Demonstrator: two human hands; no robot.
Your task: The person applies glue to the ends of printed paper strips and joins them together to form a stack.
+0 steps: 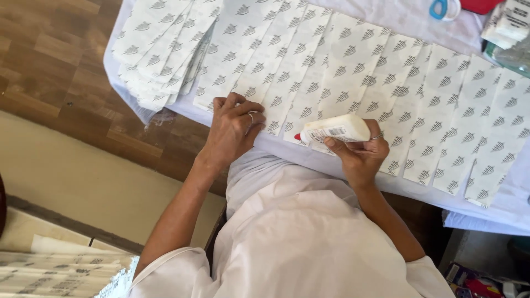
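Gripping a white glue bottle (334, 128) — right hand (360, 157), over patterned paper strips (353, 72).

A white glue bottle (334, 128) — white barcode label, red tip — is held sideways at the table edge; white barcode-labelled packs (509, 23) are stacked top right.

We see matt white paper strips (353, 72), printed with small grey leaf marks, lying flat and smooth in a row. Under them is a white cloth table cover (397, 19), soft and slightly creased. The glue bottle (334, 129) in the right hand (359, 157) looks like smooth white plastic with a faint sheen, its red tip pointing to nine o'clock. The floor (52, 66) at ten o'clock is brown wood, worn and dull. Our garment (292, 237) is plain white cloth.
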